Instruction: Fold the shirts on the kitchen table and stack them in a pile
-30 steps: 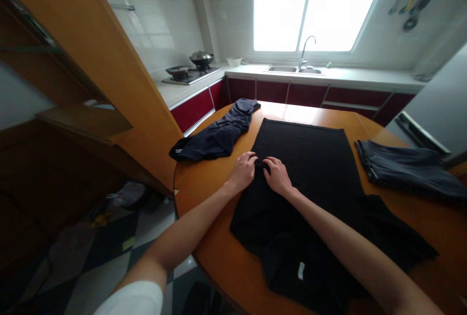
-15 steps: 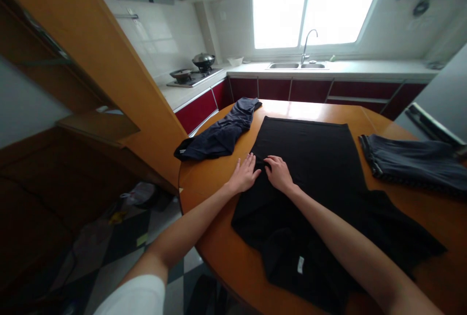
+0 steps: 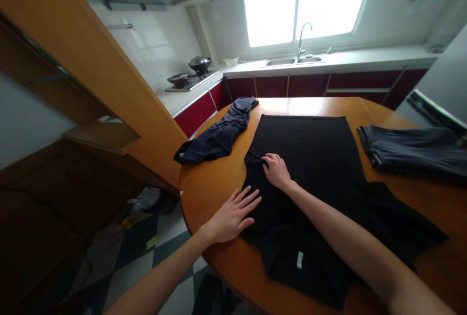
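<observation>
A black top (image 3: 314, 145) lies spread over the wooden table, its straight hem at the far side and a small white label near the neck end closest to me. A sleeve sticks out to the right; on the left the outline curves in by my hands. My left hand (image 3: 233, 215) is open, fingers spread, resting across the top's left edge and partly over bare wood. Higher up, my right hand (image 3: 276, 169) has its fingers curled and closed on the cloth near that left side. Its fingertips are partly hidden.
On the table's left side lies a dark blue garment (image 3: 222, 132), loosely folded. Folded grey-blue clothing (image 3: 416, 149) lies at the right. The wooden table (image 3: 206, 183) has a rounded left edge. Beyond it are a counter with a sink (image 3: 280, 62) and a stove (image 3: 193, 80).
My left hand has moved toward me down the top's left edge, and its fingers have spread. My right hand stays at nearly the same spot on the cloth. The view has shifted slightly.
</observation>
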Available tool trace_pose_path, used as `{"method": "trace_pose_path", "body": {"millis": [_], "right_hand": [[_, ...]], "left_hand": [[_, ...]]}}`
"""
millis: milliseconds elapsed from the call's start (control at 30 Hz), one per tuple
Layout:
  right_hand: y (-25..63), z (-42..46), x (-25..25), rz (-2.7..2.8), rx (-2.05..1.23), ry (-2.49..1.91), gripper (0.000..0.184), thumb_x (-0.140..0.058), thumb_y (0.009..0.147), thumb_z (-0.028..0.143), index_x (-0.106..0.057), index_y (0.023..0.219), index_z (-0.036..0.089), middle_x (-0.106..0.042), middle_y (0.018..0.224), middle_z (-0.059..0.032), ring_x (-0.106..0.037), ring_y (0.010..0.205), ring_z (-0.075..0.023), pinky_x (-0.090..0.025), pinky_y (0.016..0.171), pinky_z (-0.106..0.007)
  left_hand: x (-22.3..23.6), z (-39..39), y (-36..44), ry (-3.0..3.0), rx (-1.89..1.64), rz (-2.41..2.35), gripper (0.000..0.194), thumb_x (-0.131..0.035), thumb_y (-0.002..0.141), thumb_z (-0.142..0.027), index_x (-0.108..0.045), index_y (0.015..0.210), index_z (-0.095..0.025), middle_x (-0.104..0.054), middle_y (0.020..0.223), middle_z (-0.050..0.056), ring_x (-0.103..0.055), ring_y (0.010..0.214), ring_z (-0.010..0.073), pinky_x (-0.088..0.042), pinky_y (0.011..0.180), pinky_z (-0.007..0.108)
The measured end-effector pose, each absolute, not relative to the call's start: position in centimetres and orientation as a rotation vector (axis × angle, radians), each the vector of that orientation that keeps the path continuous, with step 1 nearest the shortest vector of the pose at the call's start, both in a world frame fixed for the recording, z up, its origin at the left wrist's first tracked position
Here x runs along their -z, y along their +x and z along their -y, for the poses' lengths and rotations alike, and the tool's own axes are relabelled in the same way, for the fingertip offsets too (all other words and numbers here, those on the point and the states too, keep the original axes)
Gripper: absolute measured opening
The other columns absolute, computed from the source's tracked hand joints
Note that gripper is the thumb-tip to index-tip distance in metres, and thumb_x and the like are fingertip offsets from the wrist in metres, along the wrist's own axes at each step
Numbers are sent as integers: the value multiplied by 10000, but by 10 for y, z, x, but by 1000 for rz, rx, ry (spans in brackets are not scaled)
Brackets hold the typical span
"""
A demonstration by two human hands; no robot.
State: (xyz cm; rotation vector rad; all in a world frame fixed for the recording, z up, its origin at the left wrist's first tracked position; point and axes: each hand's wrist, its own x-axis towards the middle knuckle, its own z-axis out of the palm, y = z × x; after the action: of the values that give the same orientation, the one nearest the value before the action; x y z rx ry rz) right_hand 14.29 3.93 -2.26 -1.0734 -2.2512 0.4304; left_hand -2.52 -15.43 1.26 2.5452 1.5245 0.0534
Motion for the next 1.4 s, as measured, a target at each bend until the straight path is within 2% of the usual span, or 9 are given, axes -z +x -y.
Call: {"method": "trace_pose_path", "body": {"millis": [200,400,600,800,1000,1100,1200,1300,1400], "right_hand": [[143,-39,20,2259,-445,-1079,321,-523,938,201,-684,1214,173,-619,1317,-120,-501,1249,-254,-398,1041,-380],[143,-39,19,2259,-457,-1085,317,-515,951,200,-676,1222,170,-614,1320,-124,-495,1253,-243,-393,1042,-379],[144,-38,17,2257,-458,-1072,307,-524,951,202,-682,1212,177,-623,1312,-118,-506,1246,-242,-403,1040,-376],[144,-38,16,2259,-464,-1082,306,-523,950,202,-686,1208,184,-620,1322,-116,-501,1258,-250,-405,1040,-393],[143,-39,17,2252,-458,-1093,301,-537,936,192,-691,1195,190,-624,1312,-114,-509,1243,-248,-403,1033,-386],[142,-39,19,2246,-460,-1099,295,-539,936,199,-697,1184,183,-626,1311,-112,-511,1243,-244,-403,1034,-383],[141,-41,21,2228,-482,-1092,278,-536,937,209,-717,1145,173,-633,1298,-118,-513,1239,-246,-405,1036,-386],[141,-44,23,2163,-546,-1095,272,-509,931,169,-745,1065,189,-659,1244,-100,-540,1196,-230,-414,1032,-369],[142,-48,24,2055,-619,-1095,330,-465,893,73,-749,1013,190,-686,1155,-82,-576,1115,-204,-437,1008,-332]], "left_hand": [[-21,175,-33,2523,-34,-1517,703,-435,1038,-416,-32,1605,-312,-166,1660,33,-127,1532,234,-175,1238,485],[-18,172,-32,2516,-182,-1669,622,-428,1043,-387,-180,1600,-262,-312,1619,70,-321,1478,208,-317,1205,419],[-7,174,-24,2528,-230,-1868,517,-424,1038,-350,-378,1528,-194,-384,1580,107,-361,1458,236,-363,1185,449],[-7,181,-19,2514,-267,-1967,501,-486,1008,-340,-449,1476,-164,-439,1545,126,-417,1426,250,-411,1160,444],[-7,171,-10,2472,-293,-2004,427,-481,976,-226,-537,1393,-150,-537,1465,137,-485,1378,250,-448,1134,433],[-9,166,-6,2457,-306,-1944,445,-487,971,-214,-519,1409,-139,-491,1505,141,-442,1409,253,-414,1160,450],[-16,155,-4,2386,-402,-1845,485,-489,993,-285,-461,1462,-164,-434,1550,121,-403,1435,245,-385,1179,452],[-27,128,-2,2254,-556,-1817,441,-443,1011,-304,-504,1431,-183,-528,1477,100,-490,1368,218,-420,1155,404],[-35,91,-3,2209,-665,-1869,403,-408,1000,-255,-585,1347,-152,-614,1373,112,-570,1282,215,-446,1127,382]]}}
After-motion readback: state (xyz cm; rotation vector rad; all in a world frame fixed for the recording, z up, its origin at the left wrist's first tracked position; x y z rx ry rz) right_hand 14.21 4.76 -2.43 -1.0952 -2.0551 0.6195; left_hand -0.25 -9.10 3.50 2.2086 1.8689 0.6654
